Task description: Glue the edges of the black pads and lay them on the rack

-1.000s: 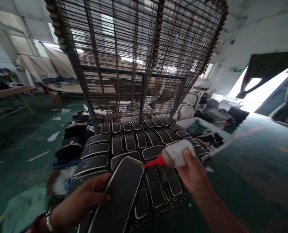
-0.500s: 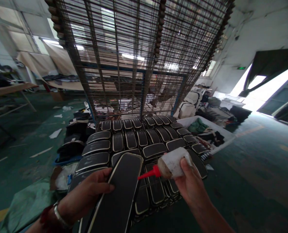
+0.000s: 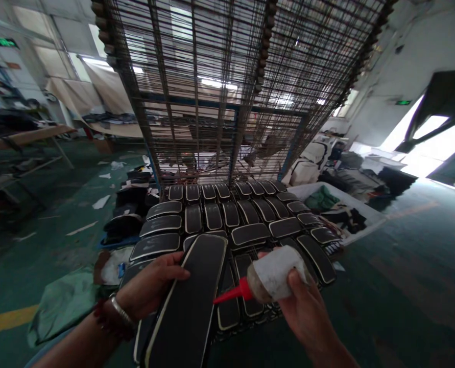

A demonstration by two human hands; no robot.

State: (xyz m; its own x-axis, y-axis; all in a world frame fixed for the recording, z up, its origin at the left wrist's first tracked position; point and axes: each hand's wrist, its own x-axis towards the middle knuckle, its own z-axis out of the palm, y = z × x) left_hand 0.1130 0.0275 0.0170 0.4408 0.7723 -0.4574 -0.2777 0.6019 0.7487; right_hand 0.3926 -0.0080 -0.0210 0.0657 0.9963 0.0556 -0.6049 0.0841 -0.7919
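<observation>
A long black panel (image 3: pixel 192 301) with a pale edge line is held by my left hand (image 3: pixel 152 281), thumb on its face near the left edge. My right hand (image 3: pixel 302 301) grips a squeeze bottle (image 3: pixel 275 276) wrapped in white, with a red nozzle (image 3: pixel 231 295). The nozzle points left, its tip at the panel's right edge. Behind and below lie rows of similar black pads (image 3: pixel 250 234) with pale outlines, on a rack.
A tall wire mesh frame (image 3: pixel 212 117) rises behind the pads. At right stands a white bin (image 3: pixel 373 220) with cloth; at left, dark stacked pieces (image 3: pixel 125 214) and a green sack (image 3: pixel 64 306) on the floor.
The bottle's red tip has moved down along the panel's right edge, with my right hand. The surroundings have shifted rightward in view. Both hands keep their holds.
</observation>
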